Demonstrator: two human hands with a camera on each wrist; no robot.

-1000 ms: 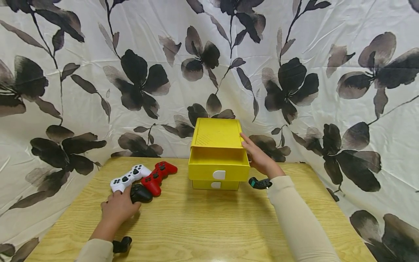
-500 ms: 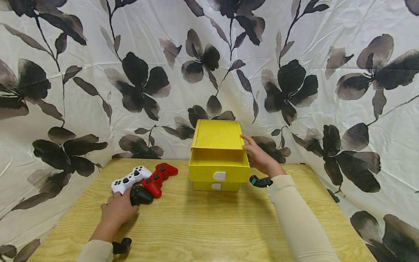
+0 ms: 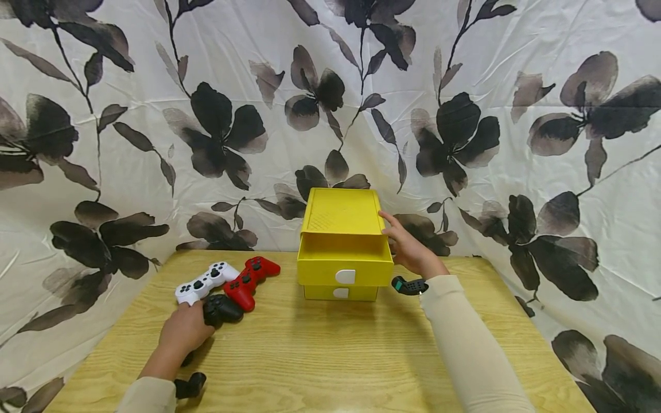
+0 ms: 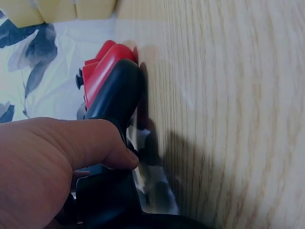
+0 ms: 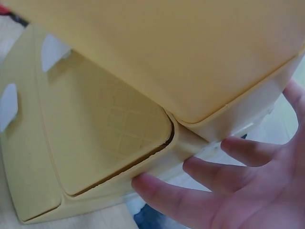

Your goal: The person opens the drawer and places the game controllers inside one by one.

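At the left of the table, my left hand [image 3: 186, 330] grips a black game controller [image 3: 222, 310]. The left wrist view shows the thumb laid across that controller [image 4: 116, 95]; the other fingers are mostly hidden. Behind it lie a white game controller [image 3: 206, 281] and a red game controller [image 3: 251, 281]. A yellow two-drawer box [image 3: 343, 209] stands at the table's back, its upper drawer [image 3: 320, 272] pulled out. My right hand [image 3: 410, 249] rests along the box's right side, fingers spread and fairly straight. In the right wrist view, its fingertips [image 5: 147, 183] touch the yellow side.
The wooden table [image 3: 320, 355] runs back to a floral cloth [image 3: 129, 86] that hangs behind and at both sides. The lower drawer [image 3: 356, 293] of the box is pushed in. Black straps or mounts sit at both wrists.
My left hand has turned slightly and closed further round the black controller, which has shifted a little. The right hand and the drawer box have stayed in place.
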